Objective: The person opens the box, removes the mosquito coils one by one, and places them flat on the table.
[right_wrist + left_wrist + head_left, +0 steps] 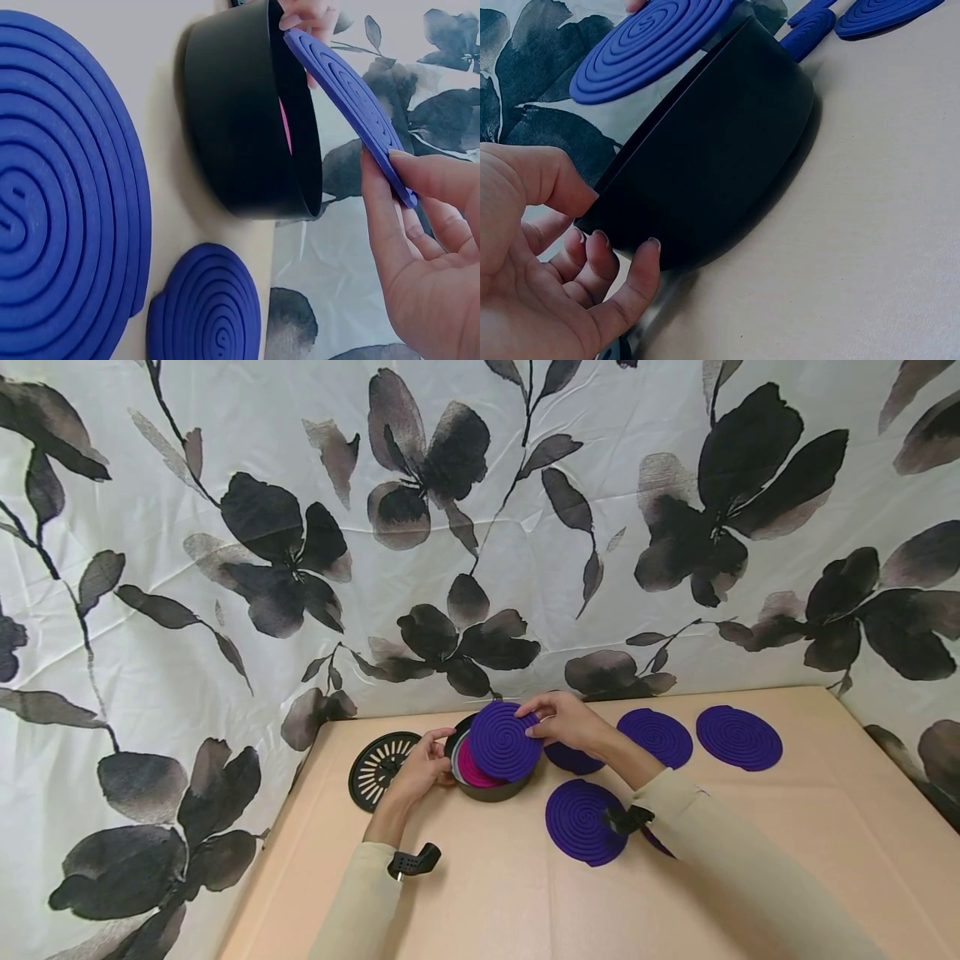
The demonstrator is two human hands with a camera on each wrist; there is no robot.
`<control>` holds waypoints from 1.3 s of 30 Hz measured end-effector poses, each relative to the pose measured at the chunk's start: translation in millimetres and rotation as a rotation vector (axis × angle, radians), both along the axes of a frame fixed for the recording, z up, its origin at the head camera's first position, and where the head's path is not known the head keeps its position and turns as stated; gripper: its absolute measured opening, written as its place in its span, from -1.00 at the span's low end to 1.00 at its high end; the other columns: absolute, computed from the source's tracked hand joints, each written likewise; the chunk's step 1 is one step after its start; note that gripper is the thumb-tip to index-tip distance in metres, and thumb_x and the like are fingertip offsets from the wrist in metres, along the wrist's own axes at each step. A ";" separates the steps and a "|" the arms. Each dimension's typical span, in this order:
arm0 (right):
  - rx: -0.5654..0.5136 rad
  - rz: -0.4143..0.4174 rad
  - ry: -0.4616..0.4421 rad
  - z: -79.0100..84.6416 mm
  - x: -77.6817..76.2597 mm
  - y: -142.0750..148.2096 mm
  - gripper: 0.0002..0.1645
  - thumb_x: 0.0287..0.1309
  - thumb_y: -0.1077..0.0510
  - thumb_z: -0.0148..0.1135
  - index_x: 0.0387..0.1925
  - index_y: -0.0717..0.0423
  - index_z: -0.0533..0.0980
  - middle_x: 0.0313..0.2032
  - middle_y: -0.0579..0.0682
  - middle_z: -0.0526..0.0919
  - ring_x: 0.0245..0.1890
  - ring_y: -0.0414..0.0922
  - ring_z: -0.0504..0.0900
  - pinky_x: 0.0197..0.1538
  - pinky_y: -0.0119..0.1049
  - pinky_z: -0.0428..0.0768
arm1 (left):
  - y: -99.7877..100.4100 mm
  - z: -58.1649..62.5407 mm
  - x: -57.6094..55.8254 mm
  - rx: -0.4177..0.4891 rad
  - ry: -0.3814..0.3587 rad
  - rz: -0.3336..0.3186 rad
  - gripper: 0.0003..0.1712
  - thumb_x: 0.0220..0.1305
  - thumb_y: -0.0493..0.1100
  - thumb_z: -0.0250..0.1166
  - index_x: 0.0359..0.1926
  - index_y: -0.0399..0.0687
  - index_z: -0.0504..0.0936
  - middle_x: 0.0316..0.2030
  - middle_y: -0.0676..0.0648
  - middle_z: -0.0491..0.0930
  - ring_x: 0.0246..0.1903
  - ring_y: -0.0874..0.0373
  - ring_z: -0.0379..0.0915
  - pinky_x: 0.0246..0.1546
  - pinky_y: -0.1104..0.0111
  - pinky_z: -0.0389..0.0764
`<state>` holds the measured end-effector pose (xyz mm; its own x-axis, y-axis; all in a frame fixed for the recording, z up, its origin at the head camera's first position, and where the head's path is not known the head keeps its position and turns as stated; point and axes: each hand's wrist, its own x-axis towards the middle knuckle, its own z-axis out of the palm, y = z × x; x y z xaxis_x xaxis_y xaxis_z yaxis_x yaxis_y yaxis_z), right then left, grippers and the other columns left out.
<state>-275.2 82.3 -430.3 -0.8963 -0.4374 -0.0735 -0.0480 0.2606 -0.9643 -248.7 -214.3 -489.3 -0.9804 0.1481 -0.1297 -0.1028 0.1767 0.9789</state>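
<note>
My right hand (558, 720) pinches a purple-blue spiral coaster (501, 743) by its edge, thumb on one face and fingers on the other. The coaster is tilted above the mouth of a round black container (491, 794). A magenta coaster (471, 770) shows inside the container, partly covered by the raised one. At the container's left side is my left hand (422, 768). In the left wrist view its thumb lies at the container's rim (641, 146) and its curled fingers are against the wall below, gripping it. How deep the container's contents go is hidden.
A black slotted disc (384, 766) lies left of the container, partly behind the left hand. Several more purple-blue coasters lie to the right, including one near the front (581, 822) and one far right (738, 737). A floral cloth (570, 610) hangs behind the table.
</note>
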 end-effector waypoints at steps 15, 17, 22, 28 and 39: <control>-0.002 0.019 0.037 3.4 7.0 24.1 -0.58 0.15 0.41 0.35 0.08 0.27 0.60 -0.41 -0.01 0.51 -0.30 -0.09 0.64 -0.14 -0.12 0.75 | -0.5 -0.8 1.0 0.002 0.010 -0.003 -0.26 0.15 -0.58 0.07 0.40 -0.25 0.33 -0.25 -0.08 0.20 -0.41 0.16 0.35 -0.37 0.17 0.75; -0.006 0.022 0.034 4.0 8.5 26.7 -0.58 0.16 0.41 0.34 0.08 0.28 0.60 -0.37 0.02 0.56 -0.29 -0.08 0.66 -0.14 -0.11 0.75 | -0.3 -0.2 1.6 0.002 0.011 0.000 -0.27 0.16 -0.59 0.08 0.40 -0.25 0.33 -0.25 -0.08 0.19 -0.40 0.16 0.34 -0.37 0.17 0.75; -0.017 0.029 0.023 4.8 12.7 33.6 -0.59 0.19 0.39 0.32 0.10 0.28 0.59 -0.24 0.12 0.65 -0.22 -0.08 0.70 -0.12 -0.10 0.75 | -0.2 0.9 2.8 0.013 0.006 0.008 -0.28 0.18 -0.59 0.09 0.40 -0.23 0.34 -0.25 -0.08 0.20 -0.39 0.15 0.34 -0.36 0.18 0.74; -0.014 0.031 0.015 7.2 18.1 41.3 -0.60 0.18 0.37 0.32 0.09 0.24 0.60 -0.22 0.10 0.62 -0.20 -0.08 0.67 -0.10 -0.10 0.75 | -0.4 0.3 2.3 -0.003 0.008 0.006 -0.28 0.18 -0.59 0.08 0.40 -0.24 0.33 -0.25 -0.08 0.19 -0.38 0.15 0.33 -0.32 0.13 0.74; 0.011 0.025 0.017 10.0 26.6 60.2 -0.57 0.19 0.35 0.32 0.13 0.23 0.58 -0.22 0.11 0.56 -0.19 -0.04 0.62 -0.11 -0.15 0.73 | -1.3 0.2 3.1 -0.003 -0.018 0.010 -0.25 0.22 -0.56 0.13 0.44 -0.21 0.29 -0.24 -0.06 0.20 -0.41 0.11 0.39 -0.30 0.12 0.72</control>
<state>-248.6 142.6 -420.3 -0.8863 -0.4588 -0.0631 -0.0713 0.2699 -0.9602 -245.6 -215.5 -489.1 -0.9794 0.1381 -0.1476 -0.1219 0.1790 0.9763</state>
